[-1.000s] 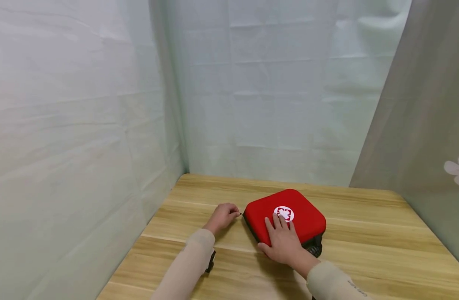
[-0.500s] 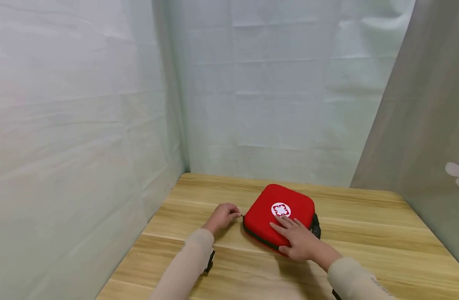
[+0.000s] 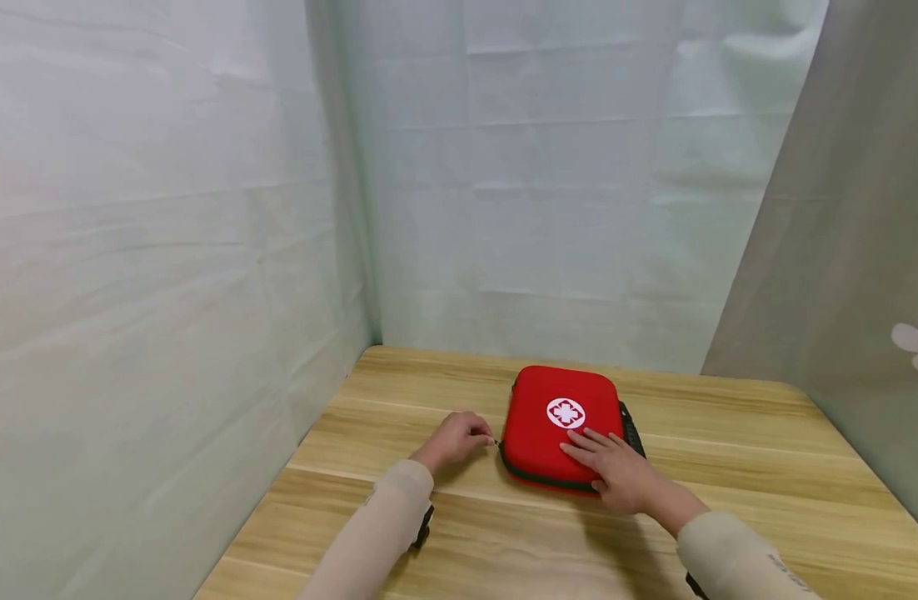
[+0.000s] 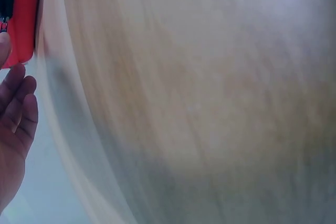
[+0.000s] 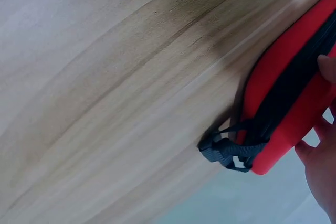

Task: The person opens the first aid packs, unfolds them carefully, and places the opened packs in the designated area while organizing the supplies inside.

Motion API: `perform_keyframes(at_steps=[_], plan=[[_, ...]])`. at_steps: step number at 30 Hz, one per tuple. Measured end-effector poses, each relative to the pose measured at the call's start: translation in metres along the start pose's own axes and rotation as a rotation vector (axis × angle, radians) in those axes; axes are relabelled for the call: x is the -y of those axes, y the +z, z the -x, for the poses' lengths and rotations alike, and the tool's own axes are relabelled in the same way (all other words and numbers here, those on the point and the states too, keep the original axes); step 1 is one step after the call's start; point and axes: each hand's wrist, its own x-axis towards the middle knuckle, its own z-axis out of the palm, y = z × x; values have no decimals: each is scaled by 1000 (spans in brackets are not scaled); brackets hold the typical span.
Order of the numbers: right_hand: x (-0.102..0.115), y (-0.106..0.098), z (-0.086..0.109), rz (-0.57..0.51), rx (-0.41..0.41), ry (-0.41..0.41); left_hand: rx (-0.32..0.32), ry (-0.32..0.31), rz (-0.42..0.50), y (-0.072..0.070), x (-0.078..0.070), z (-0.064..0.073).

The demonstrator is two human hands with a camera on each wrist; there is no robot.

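Observation:
A red first-aid case (image 3: pixel 530 417) with a white round emblem (image 3: pixel 566 412) lies flat on the wooden table. At its near left corner, my left hand (image 3: pixel 459 437) pinches the zipper pull (image 4: pixel 4 26), seen at the edge of the left wrist view with the thumb right at it. My right hand (image 3: pixel 624 477) rests on the lid's near right part, fingers spread and straight, its thumb (image 5: pixel 328 68) over the case's side. A black zipper band (image 5: pixel 294 80) runs round that side. The black carry handle (image 5: pixel 223 150) sticks out on the right.
The wooden table (image 3: pixel 744 467) has its far edge against a pale hanging curtain (image 3: pixel 541 208). Another pale curtain (image 3: pixel 167 292) borders the left side, and a greyer one (image 3: pixel 826 250) with a flower print stands at the right.
The case has turned counterclockwise, its handle swinging from the front right to the right side. My right hand has moved rightward on the lid; my left hand has shifted slightly right.

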Motion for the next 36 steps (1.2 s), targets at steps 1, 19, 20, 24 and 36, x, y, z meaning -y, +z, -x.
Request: perform_keyframes(at_steps=[1,19,20,24,36], plan=[[-1,0,1,7,-7,1,4,1,0,0,0,0],[9,7,0,-62,-71,24,71,16,-11,-8,10,10],[8,8,1,-85,-88,44,71,7,-13,-8,11,10],[1,10,5,-186,-201,136,56,-25,-33,-11,13,11],[-28,2,16,-422,-308,404,-29,-89,16,-24,0,4]])
